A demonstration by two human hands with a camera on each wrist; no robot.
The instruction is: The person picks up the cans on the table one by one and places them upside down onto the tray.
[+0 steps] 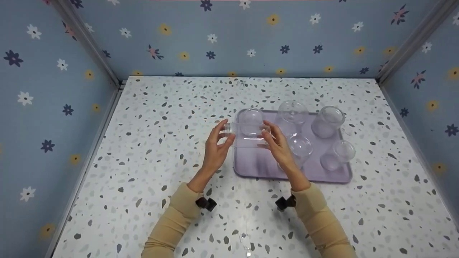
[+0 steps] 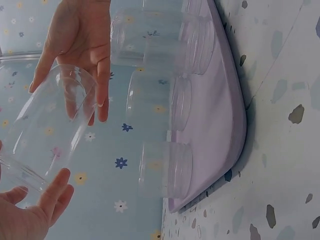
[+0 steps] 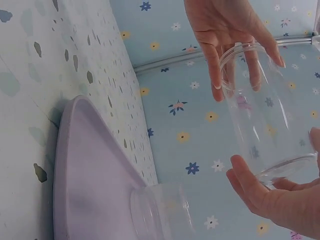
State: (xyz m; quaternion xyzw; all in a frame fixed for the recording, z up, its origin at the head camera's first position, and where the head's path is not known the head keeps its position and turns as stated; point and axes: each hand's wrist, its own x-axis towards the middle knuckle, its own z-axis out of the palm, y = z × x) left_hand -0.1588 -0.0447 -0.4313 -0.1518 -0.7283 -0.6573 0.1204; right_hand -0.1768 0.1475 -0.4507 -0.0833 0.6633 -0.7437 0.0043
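Note:
A clear plastic jar (image 1: 247, 141) lies sideways between my two hands, raised over the left part of a lilac tray (image 1: 251, 168). With thumb and fingers, my left hand (image 1: 216, 148) holds its ringed neck end, seen close in the right wrist view, where the jar (image 3: 265, 115) is tilted. At the jar's rounded base end, my right hand (image 1: 281, 150) grips with the thumb in front and fingers behind. In the left wrist view the jar (image 2: 55, 120) is see-through and nothing shows inside it.
Several other clear jars stand on the tray, among them a tall jar (image 1: 293, 111) at the back, a wide jar (image 1: 328, 122) at the back right and a smaller jar (image 1: 339, 156) at the front right. The speckled table (image 1: 161, 143) is bounded by flowered panels (image 1: 229, 39).

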